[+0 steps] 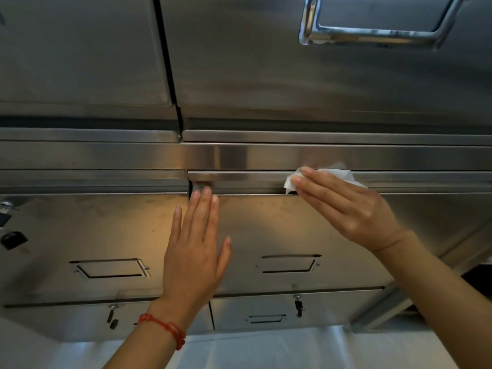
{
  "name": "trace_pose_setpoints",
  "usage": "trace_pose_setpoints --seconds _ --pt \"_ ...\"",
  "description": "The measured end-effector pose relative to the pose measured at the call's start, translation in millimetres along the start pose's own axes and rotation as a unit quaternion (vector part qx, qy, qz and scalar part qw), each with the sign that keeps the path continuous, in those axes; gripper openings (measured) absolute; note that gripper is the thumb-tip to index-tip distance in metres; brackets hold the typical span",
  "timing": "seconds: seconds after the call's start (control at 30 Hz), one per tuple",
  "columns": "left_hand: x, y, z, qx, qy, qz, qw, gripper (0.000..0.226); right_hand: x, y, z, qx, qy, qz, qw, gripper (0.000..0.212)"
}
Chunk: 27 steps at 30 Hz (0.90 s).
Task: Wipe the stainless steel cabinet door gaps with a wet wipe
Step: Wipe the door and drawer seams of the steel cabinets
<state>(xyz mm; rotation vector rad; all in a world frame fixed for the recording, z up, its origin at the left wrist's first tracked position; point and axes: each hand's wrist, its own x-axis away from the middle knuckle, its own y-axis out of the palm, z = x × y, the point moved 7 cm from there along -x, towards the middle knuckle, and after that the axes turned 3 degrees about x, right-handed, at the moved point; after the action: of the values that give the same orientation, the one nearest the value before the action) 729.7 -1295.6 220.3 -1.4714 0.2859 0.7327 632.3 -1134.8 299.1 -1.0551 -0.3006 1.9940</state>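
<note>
A: Where is the wet wipe seen?

B: It is pressed against the horizontal gap along the top edge of the stainless steel cabinet door; it is bunched under the fingertips of the right hand, with its white folds shown above and to the right of them.

A: How are those fingers held?

B: They are kept nearly straight and close together, laid flat on the wipe; the wipe is pushed on rather than gripped, as far as can be told; the thumb is hidden.

A: And the left hand?

B: It is laid flat on the same door, fingers straight and slightly spread, with nothing held; the fingertips are placed just below the gap, near the vertical gap at the door's left corner, well apart from the wipe; a red string bracelet is worn on that wrist.

A: What is shown around it?

B: A recessed label holder is set in the door; keys are hung in a lock below; a chrome handle is mounted on the upper door.
</note>
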Motion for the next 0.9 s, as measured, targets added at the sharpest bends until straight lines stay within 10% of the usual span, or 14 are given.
trace_pose_setpoints --seconds 0.9 --pt "0.1 1.5 0.3 -0.016 0.01 0.02 1.0 0.062 14.0 0.8 9.9 0.04 -0.031 -0.003 0.999 0.026"
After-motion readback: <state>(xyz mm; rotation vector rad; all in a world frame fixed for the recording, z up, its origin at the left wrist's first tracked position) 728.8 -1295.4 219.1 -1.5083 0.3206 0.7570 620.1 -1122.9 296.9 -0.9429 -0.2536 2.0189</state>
